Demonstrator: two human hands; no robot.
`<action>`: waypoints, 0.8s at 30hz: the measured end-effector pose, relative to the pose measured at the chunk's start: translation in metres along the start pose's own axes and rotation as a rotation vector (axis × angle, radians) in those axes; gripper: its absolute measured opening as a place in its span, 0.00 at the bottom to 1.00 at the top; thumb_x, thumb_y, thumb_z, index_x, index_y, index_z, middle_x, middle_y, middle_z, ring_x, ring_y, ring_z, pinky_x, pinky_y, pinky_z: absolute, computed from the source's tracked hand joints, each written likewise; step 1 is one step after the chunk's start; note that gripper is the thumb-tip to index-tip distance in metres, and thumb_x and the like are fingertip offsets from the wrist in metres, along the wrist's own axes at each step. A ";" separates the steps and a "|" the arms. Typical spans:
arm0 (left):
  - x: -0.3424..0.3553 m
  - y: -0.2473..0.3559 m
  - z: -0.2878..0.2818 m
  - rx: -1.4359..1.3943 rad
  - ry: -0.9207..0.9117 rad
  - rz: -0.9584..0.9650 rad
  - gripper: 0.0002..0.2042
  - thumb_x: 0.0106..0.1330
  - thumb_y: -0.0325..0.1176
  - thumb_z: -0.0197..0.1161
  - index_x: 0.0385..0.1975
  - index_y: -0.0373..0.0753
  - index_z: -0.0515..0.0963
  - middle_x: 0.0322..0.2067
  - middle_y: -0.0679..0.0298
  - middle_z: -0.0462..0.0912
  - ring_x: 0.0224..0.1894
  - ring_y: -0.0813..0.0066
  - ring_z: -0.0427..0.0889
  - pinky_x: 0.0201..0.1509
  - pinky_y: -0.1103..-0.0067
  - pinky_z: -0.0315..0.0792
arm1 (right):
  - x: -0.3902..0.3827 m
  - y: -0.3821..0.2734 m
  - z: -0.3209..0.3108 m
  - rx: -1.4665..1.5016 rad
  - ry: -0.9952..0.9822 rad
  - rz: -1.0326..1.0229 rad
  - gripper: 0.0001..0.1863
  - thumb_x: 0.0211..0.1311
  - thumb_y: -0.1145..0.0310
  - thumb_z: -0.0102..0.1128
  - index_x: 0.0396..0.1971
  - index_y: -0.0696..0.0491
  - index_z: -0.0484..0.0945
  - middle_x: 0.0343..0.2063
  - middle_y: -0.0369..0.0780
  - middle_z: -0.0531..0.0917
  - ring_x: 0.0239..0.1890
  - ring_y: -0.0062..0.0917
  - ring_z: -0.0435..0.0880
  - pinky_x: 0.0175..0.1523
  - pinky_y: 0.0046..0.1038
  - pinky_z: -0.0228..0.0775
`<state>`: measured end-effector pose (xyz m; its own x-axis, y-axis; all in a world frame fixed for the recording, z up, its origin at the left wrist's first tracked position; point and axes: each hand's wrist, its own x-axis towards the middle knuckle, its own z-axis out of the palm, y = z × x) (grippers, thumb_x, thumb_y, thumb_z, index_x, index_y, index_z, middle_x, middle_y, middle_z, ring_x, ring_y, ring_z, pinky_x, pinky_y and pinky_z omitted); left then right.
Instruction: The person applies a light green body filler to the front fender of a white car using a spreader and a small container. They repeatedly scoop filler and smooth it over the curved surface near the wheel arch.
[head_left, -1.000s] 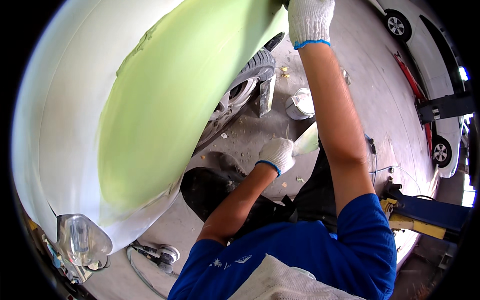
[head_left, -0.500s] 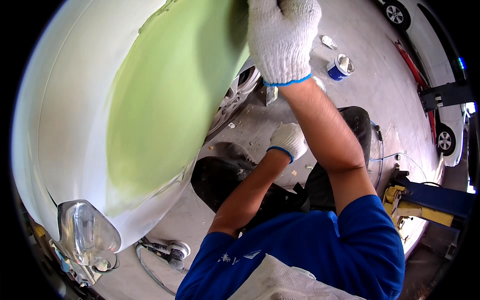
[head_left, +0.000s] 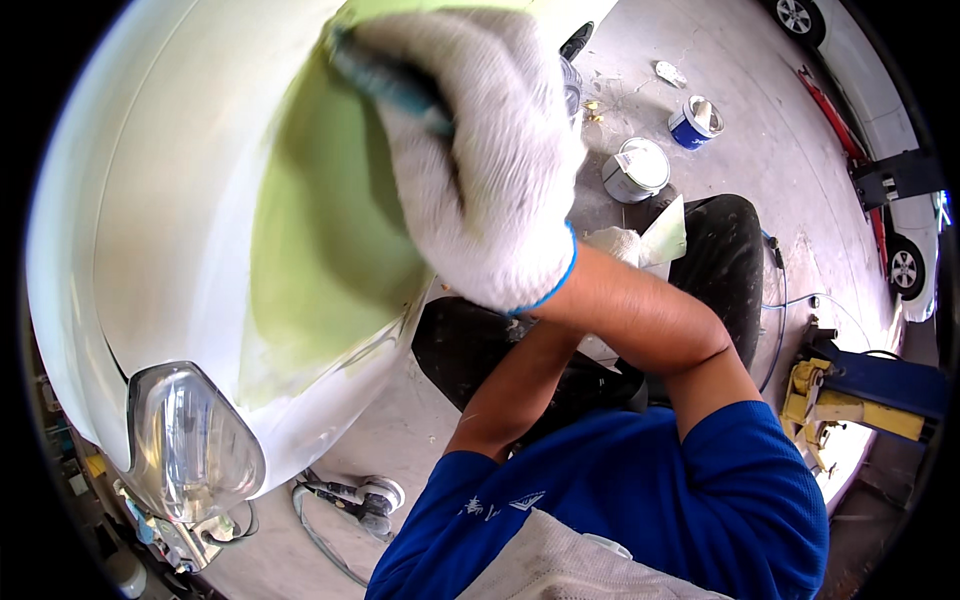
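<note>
My right hand (head_left: pixel 490 160), in a white knit glove with a blue cuff, is closed round a teal, flat putty spreader (head_left: pixel 395 80). The spreader's edge is at the upper left border of a pale green filler patch (head_left: pixel 310 300) on the white car body panel (head_left: pixel 170 200). Lower down, my gloved left hand (head_left: pixel 612 242) is partly hidden behind my right forearm. Its fingers are mostly covered, but a pale flat piece smeared with green, like a mixing board (head_left: pixel 664 238), sticks out from it.
A headlamp (head_left: pixel 190 440) sits at the panel's lower end, with a sander (head_left: pixel 365 500) and hose on the floor nearby. Beyond my knees stand a white-lidded can (head_left: pixel 637 168) and a blue tub (head_left: pixel 694 124). A yellow and blue lift arm (head_left: pixel 860 400) is at right.
My right hand has swung left across the filler patch, and the spreader in it now shows. My left hand has shifted up and right, bringing the pale board into sight.
</note>
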<state>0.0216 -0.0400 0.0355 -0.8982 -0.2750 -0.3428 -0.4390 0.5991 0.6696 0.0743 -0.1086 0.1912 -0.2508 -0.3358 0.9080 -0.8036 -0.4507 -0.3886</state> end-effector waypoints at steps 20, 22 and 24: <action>0.016 -0.007 -0.005 0.078 0.043 -0.127 0.15 0.55 0.36 0.68 0.41 0.37 0.87 0.42 0.45 0.87 0.47 0.48 0.88 0.51 0.59 0.82 | -0.069 -0.069 -0.029 0.191 -0.442 0.036 0.25 0.44 0.71 0.61 0.49 0.54 0.82 0.42 0.39 0.80 0.40 0.33 0.80 0.47 0.34 0.75; 0.035 -0.007 0.004 0.077 0.073 -0.091 0.16 0.55 0.36 0.68 0.42 0.37 0.86 0.42 0.45 0.87 0.47 0.48 0.88 0.50 0.59 0.81 | -0.045 -0.014 -0.060 0.083 -0.294 -0.010 0.23 0.48 0.75 0.60 0.48 0.55 0.82 0.41 0.41 0.81 0.39 0.35 0.81 0.46 0.33 0.75; 0.050 -0.069 0.063 0.057 0.282 -0.085 0.16 0.56 0.38 0.69 0.41 0.37 0.86 0.41 0.44 0.87 0.46 0.47 0.87 0.51 0.60 0.81 | -0.012 0.038 -0.087 0.119 -0.280 0.145 0.14 0.64 0.78 0.57 0.49 0.59 0.81 0.40 0.43 0.85 0.40 0.32 0.83 0.47 0.32 0.77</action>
<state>0.0082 -0.0476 -0.0696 -0.8321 -0.5193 -0.1947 -0.5184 0.6036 0.6057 -0.0005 -0.0496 0.1794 -0.1869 -0.6099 0.7701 -0.6978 -0.4694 -0.5411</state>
